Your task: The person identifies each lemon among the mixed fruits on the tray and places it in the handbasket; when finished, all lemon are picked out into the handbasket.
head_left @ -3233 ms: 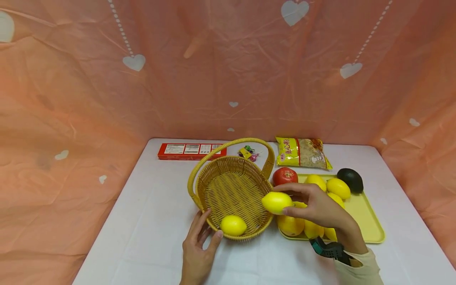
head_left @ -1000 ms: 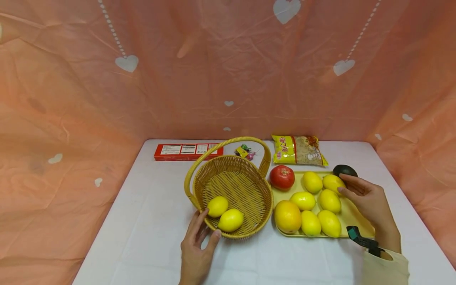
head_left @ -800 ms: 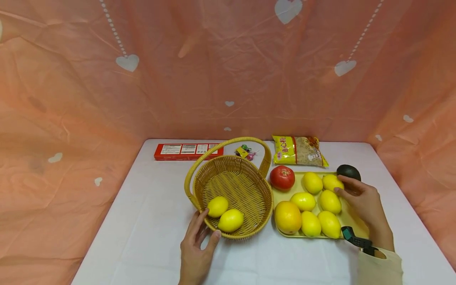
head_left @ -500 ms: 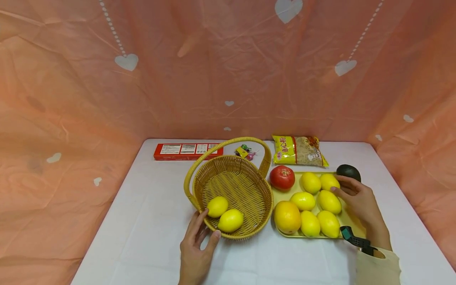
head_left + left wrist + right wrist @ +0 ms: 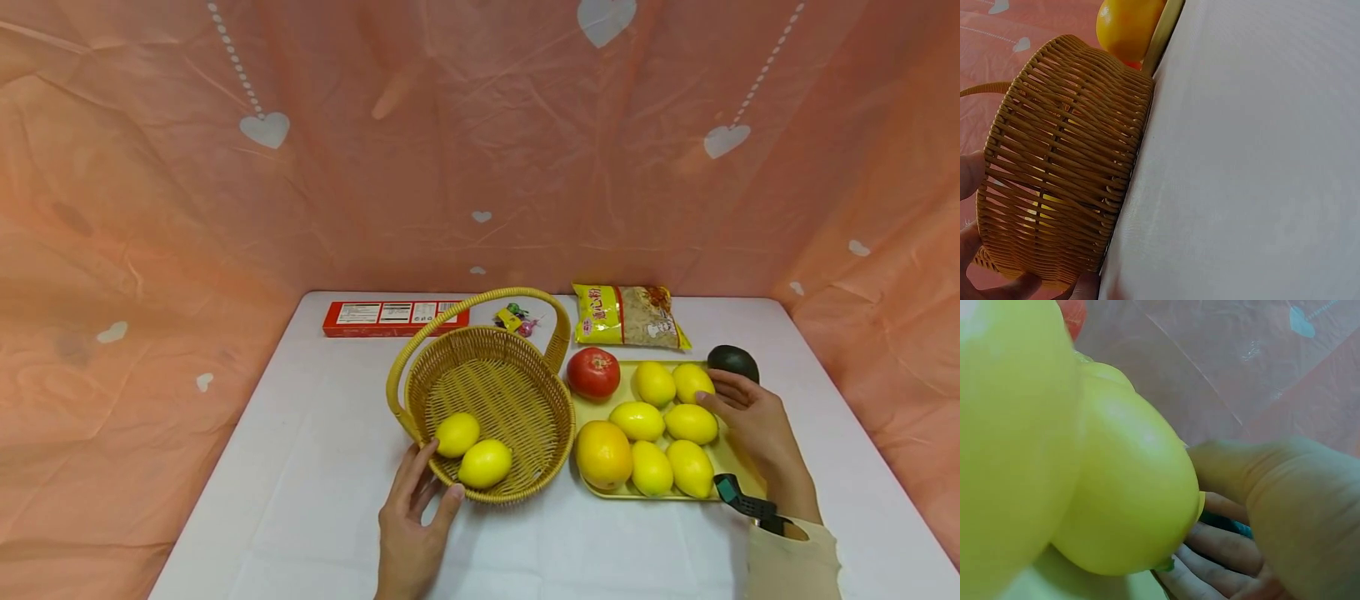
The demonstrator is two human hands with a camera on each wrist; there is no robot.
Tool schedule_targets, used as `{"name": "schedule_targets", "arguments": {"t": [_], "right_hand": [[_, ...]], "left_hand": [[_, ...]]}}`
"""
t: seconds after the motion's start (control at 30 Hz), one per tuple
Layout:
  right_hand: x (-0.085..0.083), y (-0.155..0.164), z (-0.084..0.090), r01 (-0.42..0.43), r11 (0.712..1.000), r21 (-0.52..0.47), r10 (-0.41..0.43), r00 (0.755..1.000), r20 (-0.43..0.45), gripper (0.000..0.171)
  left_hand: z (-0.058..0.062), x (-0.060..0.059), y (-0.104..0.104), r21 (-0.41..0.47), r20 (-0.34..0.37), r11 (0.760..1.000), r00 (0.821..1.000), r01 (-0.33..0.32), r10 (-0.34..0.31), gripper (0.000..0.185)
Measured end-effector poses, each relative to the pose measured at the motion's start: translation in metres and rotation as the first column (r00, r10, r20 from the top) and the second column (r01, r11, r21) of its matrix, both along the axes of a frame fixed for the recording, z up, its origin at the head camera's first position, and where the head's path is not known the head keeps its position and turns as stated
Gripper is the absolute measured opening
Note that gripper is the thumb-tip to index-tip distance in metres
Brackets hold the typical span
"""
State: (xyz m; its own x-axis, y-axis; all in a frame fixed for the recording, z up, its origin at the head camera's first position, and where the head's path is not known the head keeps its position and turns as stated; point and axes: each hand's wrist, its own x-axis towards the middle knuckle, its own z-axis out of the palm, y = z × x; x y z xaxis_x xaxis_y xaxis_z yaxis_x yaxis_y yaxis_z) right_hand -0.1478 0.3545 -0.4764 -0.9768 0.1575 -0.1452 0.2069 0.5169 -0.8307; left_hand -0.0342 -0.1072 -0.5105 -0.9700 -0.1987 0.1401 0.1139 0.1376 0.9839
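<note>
**Left hand steadies the basket, right hand reaches a lemon on the tray**

Head view: the left hand (image 5: 411, 533) rests with straight, spread fingers against the near wall of the wicker basket (image 5: 525, 392); two lemons (image 5: 484, 463) lie inside, just beyond its fingertips. The right hand (image 5: 753, 421) lies over the yellow tray's (image 5: 738, 467) far corner, fingers loosely curved, touching the rear lemon (image 5: 691, 381), with the avocado (image 5: 732, 362) just behind it. Whether it grips the lemon, I cannot tell.

Left wrist view: fingers (image 5: 969, 175) press the basket's woven side (image 5: 1066, 162); an orange (image 5: 1129, 25) shows beyond.

Right wrist view: a lemon (image 5: 1129, 500) sits against the curved fingers (image 5: 1222, 547).
</note>
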Motion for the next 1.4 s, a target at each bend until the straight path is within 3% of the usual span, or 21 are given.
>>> {"name": "schedule_targets", "arguments": {"t": [0.13,0.23,0.37,0.47,0.57,0.63,0.73,0.8,0.87,1.0,1.17,1.33,1.4], "right_hand": [[-0.001,0.0,-0.001,0.001,1.0,-0.009,-0.001,1.0,0.015,0.074],[0.0,-0.001,0.0,0.001,0.999,-0.033,-0.002,1.0,-0.02,0.071],[0.003,0.0,0.004,-0.016,0.993,-0.114,-0.002,0.988,-0.153,0.061],[0.005,-0.002,0.01,-0.11,0.962,-0.252,0.036,0.959,-0.28,0.051],[0.005,-0.012,0.019,-0.283,0.883,-0.375,0.137,0.919,-0.37,0.049],[0.005,-0.023,0.027,-0.389,0.854,-0.346,0.244,0.885,-0.396,0.049],[0.002,-0.046,0.039,-0.539,0.808,-0.237,0.43,0.816,-0.387,0.049],[0.001,-0.063,0.046,-0.638,0.746,-0.192,0.548,0.752,-0.367,0.048],[-0.001,-0.081,0.051,-0.721,0.666,-0.189,0.643,0.684,-0.345,0.048],[-0.003,-0.113,0.055,-0.827,0.522,-0.208,0.765,0.562,-0.315,0.046],[-0.001,-0.143,0.052,-0.869,0.458,-0.188,0.836,0.493,-0.242,0.047],[0.005,-0.165,0.049,-0.884,0.464,-0.063,0.855,0.465,-0.229,0.047],[0.008,-0.175,0.049,-0.875,0.484,-0.011,0.853,0.475,-0.217,0.047]], "left_hand": [[0.001,0.0,0.0,0.006,0.007,1.0,1.0,-0.003,0.003,0.064],[0.001,0.0,-0.001,0.014,0.016,1.0,1.0,-0.007,0.007,0.065],[0.001,0.0,-0.002,0.016,0.016,1.0,1.0,-0.007,0.007,0.064],[0.001,0.0,-0.002,0.019,0.013,1.0,1.0,-0.003,0.003,0.064],[0.001,-0.001,-0.001,0.028,0.01,1.0,1.0,0.004,-0.005,0.065],[0.001,-0.001,-0.002,0.029,0.009,1.0,1.0,0.009,-0.009,0.065],[0.001,-0.001,-0.002,0.029,0.011,1.0,1.0,0.006,-0.006,0.065],[0.001,-0.001,-0.002,0.031,0.013,1.0,1.0,0.003,-0.004,0.065],[0.001,-0.001,-0.002,0.036,0.016,0.999,1.0,0.0,-0.001,0.065],[0.001,-0.001,-0.001,0.043,0.025,0.999,1.0,0.001,-0.002,0.065],[0.0,0.0,0.0,0.05,0.034,0.999,0.999,-0.009,0.007,0.065],[-0.001,0.0,0.0,0.043,0.015,0.999,1.0,-0.011,0.01,0.064],[-0.001,0.0,0.0,0.04,0.01,0.999,1.0,-0.01,0.01,0.064]]}}
